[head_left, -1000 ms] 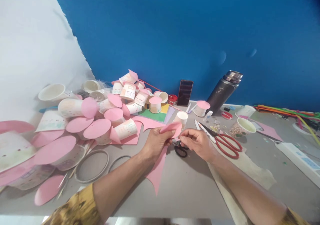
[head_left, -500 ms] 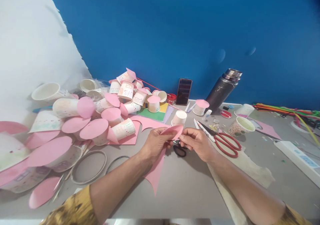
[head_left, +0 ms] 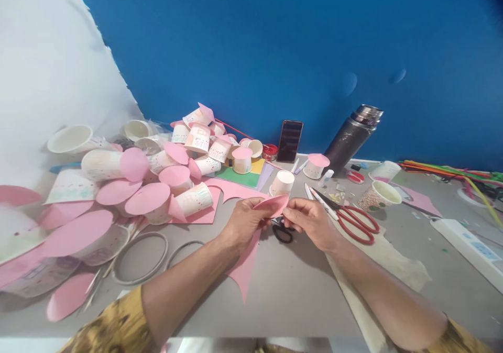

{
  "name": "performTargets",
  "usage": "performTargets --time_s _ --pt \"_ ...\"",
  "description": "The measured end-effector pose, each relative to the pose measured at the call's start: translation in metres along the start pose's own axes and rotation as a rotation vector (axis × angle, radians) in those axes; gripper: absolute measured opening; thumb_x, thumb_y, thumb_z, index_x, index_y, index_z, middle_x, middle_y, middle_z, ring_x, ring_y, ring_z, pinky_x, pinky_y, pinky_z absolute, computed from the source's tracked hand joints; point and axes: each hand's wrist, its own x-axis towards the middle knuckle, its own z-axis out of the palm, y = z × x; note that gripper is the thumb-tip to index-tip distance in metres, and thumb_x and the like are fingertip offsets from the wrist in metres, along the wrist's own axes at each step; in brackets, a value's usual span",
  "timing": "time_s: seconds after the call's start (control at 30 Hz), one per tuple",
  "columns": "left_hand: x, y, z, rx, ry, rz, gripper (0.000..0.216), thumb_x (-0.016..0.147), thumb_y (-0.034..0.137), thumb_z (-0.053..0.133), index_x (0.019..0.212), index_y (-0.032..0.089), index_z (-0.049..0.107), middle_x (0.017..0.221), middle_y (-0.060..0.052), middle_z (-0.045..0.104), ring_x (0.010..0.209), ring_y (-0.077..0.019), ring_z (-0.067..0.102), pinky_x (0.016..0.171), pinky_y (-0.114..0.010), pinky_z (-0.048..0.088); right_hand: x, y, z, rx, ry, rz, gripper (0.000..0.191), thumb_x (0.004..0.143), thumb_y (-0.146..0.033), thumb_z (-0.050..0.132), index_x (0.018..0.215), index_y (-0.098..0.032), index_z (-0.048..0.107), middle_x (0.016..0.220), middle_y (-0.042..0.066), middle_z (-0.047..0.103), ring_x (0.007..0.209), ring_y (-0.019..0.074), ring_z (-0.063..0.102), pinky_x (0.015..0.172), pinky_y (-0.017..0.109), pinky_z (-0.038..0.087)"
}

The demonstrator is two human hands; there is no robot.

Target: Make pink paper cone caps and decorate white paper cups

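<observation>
Both of my hands meet over the middle of the grey table. My left hand (head_left: 245,222) pinches a curved pink paper piece (head_left: 272,205) at its left end. My right hand (head_left: 312,223) grips the same piece at its right tip with thumb and fingers closed. A pointed pink paper scrap (head_left: 245,266) lies on the table under my left wrist. Small black scissors (head_left: 283,232) lie just beneath the hands. A white paper cup (head_left: 282,183) stands upside down right behind the pink piece.
A heap of paper cups with pink paper discs (head_left: 157,177) fills the left. Metal rings (head_left: 139,258) lie in front of it. Red scissors (head_left: 356,219), pens, a patterned cup (head_left: 378,196), a flask (head_left: 351,138), a phone (head_left: 290,141) and a white power strip (head_left: 469,248) sit to the right.
The pink piece has tipped flatter between my fingers and my right hand has closed in on its tip. The view has shifted slightly.
</observation>
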Motion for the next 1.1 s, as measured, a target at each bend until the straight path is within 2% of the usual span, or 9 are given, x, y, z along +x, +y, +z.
performTargets --time_s 0.17,0.27,0.37,0.47,0.63,0.73,0.87,1.0,1.1 --pt "-0.002 0.001 0.002 0.022 0.02 -0.009 0.021 0.069 0.031 0.078 0.063 0.016 0.064 0.062 0.0 0.054 0.057 -0.0114 0.048 0.058 -0.028 0.034 -0.001 -0.004 0.003 -0.186 0.128 0.007 0.034 0.078 -0.048 0.067 0.061 -0.022 0.055 0.055 0.0 0.062 0.047 0.0102 0.042 0.045 0.024 0.032" --pt "-0.005 0.004 0.003 0.033 0.081 0.009 0.016 0.072 0.032 0.073 0.07 0.016 0.067 0.063 0.001 0.053 0.058 -0.0119 0.051 0.058 -0.027 0.036 -0.001 -0.004 0.003 -0.226 0.171 0.014 0.029 0.076 -0.043 0.064 0.058 -0.022 0.054 0.053 -0.001 0.06 0.047 0.0108 0.043 0.046 0.024 0.032" --pt "-0.006 0.009 0.0 0.115 0.153 0.129 0.021 0.074 0.034 0.071 0.086 0.017 0.071 0.074 -0.002 0.061 0.064 -0.014 0.055 0.059 -0.027 0.041 0.0 -0.003 0.002 -0.25 0.178 0.015 0.026 0.075 -0.041 0.064 0.059 -0.022 0.055 0.053 0.0 0.06 0.048 0.0118 0.045 0.048 0.025 0.033" --pt "-0.005 0.015 -0.002 0.278 0.136 0.201 0.03 0.073 0.03 0.072 0.102 0.019 0.072 0.092 -0.005 0.069 0.079 -0.019 0.062 0.066 -0.029 0.047 -0.001 0.0 0.001 -0.29 0.173 -0.019 0.025 0.075 -0.04 0.062 0.059 -0.023 0.052 0.053 -0.002 0.058 0.049 0.012 0.045 0.049 0.026 0.033" --pt "-0.005 0.018 -0.002 0.559 0.139 0.232 0.032 0.071 0.017 0.073 0.102 0.019 0.074 0.103 -0.008 0.075 0.092 -0.0235 0.066 0.076 -0.03 0.048 -0.002 0.005 0.003 -0.546 0.162 -0.086 0.023 0.076 -0.033 0.059 0.059 -0.023 0.047 0.054 -0.003 0.053 0.052 0.0122 0.041 0.052 0.026 0.031" --pt "-0.005 0.016 -0.004 0.663 0.071 0.294 0.03 0.076 0.02 0.071 0.105 0.021 0.075 0.11 -0.008 0.076 0.098 -0.0248 0.067 0.081 -0.03 0.048 -0.004 0.004 0.004 -0.779 0.15 -0.125 0.022 0.078 -0.029 0.059 0.06 -0.022 0.049 0.056 -0.002 0.056 0.054 0.013 0.043 0.055 0.028 0.029" --pt "-0.005 0.012 -0.007 0.782 -0.05 0.332 0.029 0.078 0.016 0.065 0.105 0.023 0.075 0.108 -0.004 0.077 0.099 -0.0234 0.069 0.084 -0.03 0.048 -0.007 0.002 0.003 -0.99 0.078 -0.203 0.027 0.083 -0.03 0.059 0.06 -0.021 0.049 0.058 0.0 0.059 0.056 0.0135 0.043 0.059 0.029 0.025" --pt "-0.006 0.009 -0.006 0.9 -0.098 0.342 0.036 0.077 0.009 0.059 0.106 0.024 0.073 0.104 -0.001 0.077 0.098 -0.0208 0.069 0.087 -0.029 0.048 -0.008 0.003 0.003 -1.097 0.031 -0.276 0.024 0.081 -0.025 0.06 0.06 -0.02 0.05 0.059 0.0 0.06 0.055 0.0129 0.043 0.058 0.03 0.022" --pt "-0.008 0.009 -0.004 0.962 -0.108 0.338 0.032 0.077 0.009 0.056 0.1 0.022 0.074 0.101 -0.002 0.076 0.096 -0.0207 0.068 0.085 -0.03 0.048 -0.009 0.003 0.003 -1.121 0.024 -0.312 0.023 0.081 -0.022 0.06 0.059 -0.02 0.051 0.058 0.0 0.06 0.053 0.0125 0.042 0.057 0.03 0.02"
